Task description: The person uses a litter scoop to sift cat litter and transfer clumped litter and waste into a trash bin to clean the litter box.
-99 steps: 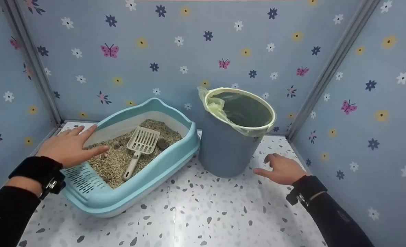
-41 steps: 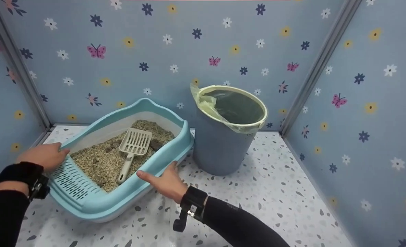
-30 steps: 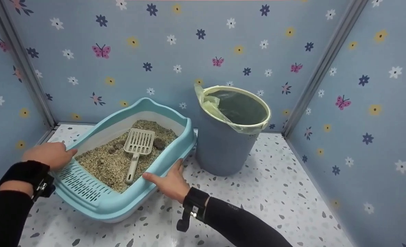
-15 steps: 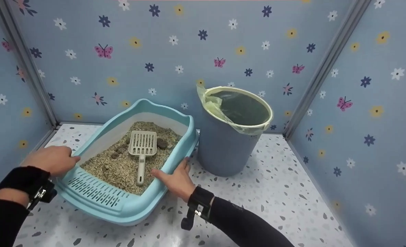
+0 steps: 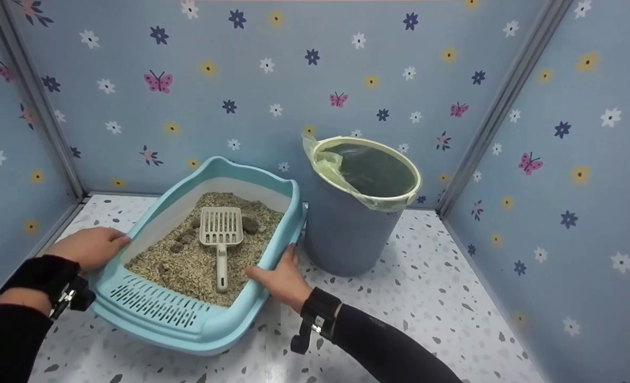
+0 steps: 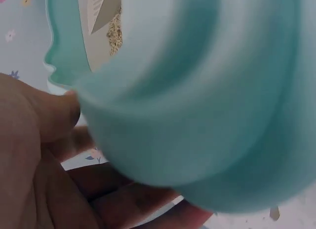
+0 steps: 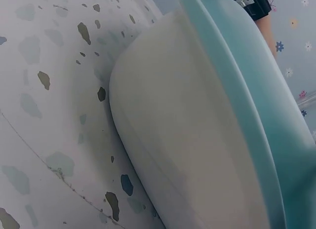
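Observation:
A litter box (image 5: pixel 187 327) with a light blue rim and a white base stands on the floor in the head view. My left hand (image 5: pixel 89 247) holds its left rim; in the left wrist view the thumb lies at the blue edge and the fingers reach under it. On the opposite side my right hand (image 5: pixel 283 279) grips the right rim, thumb on top. The right wrist view shows the white base (image 7: pixel 168 120) close to the floor, with the right hand out of sight. Inside, a beige slotted scoop (image 5: pixel 222 231) lies on the grainy litter (image 5: pixel 195 279), beside dark clumps (image 5: pixel 184 239).
A grey-blue bin (image 5: pixel 347 239) with a pale yellow rim and a thin yellowish liner (image 5: pixel 328 162) stands close to the box's right side. Flowered panels (image 5: pixel 272 85) enclose the speckled floor (image 5: pixel 416 303) at the back and both sides.
Both hands have come onto the litter box and taken hold of its sides. Its front end has swung to the right, so the scoop handle now points straight toward me.

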Demonstrator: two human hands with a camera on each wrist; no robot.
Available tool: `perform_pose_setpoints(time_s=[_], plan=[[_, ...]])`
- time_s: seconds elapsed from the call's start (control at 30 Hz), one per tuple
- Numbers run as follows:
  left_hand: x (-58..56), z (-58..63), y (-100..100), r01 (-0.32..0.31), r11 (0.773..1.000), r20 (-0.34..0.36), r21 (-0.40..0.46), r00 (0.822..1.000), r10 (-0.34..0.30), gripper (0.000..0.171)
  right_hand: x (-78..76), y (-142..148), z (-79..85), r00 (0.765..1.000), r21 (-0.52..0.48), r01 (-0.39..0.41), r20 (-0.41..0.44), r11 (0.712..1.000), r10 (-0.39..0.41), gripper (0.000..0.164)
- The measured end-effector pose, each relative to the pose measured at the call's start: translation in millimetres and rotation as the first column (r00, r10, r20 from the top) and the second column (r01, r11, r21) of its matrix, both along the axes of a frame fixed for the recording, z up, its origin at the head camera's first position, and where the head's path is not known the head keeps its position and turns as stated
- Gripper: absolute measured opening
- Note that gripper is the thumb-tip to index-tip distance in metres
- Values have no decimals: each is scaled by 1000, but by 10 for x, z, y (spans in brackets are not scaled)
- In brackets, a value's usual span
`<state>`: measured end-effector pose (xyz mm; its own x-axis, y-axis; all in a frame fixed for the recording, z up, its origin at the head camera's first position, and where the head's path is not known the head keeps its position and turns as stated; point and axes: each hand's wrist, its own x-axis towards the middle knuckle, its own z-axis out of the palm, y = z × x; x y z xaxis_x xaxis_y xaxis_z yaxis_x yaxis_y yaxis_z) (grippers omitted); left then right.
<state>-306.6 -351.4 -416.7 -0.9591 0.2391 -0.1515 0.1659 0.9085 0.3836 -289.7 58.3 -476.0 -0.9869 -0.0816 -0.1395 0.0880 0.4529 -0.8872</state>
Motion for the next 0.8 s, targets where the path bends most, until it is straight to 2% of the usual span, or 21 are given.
perform_pose_setpoints(time_s=[0.13,0.27,0.37,0.6,0.7,0.8], plan=[[-24,0,-17,16,1000,6,15,1000,-16,57,-7,17,-3,1000,-1,2,-7,1000,-2,144],[12,5,21,5,997,94,83,995,-13,58,-60,103,-5,1000,20,-24,-2,1000,24,144],[89,24,68,-22,990,147,140,989,1,57,-125,197,-11,998,36,-55,-10,998,56,143],[260,58,181,-11,990,150,142,989,-11,51,-273,417,-47,986,12,-151,-66,988,152,137],[261,42,175,1,989,159,145,987,-24,52,-317,511,-70,975,11,-191,-109,982,191,133],[219,18,137,-13,985,170,173,985,-17,60,-299,552,-102,968,-46,-207,-154,977,198,127]])
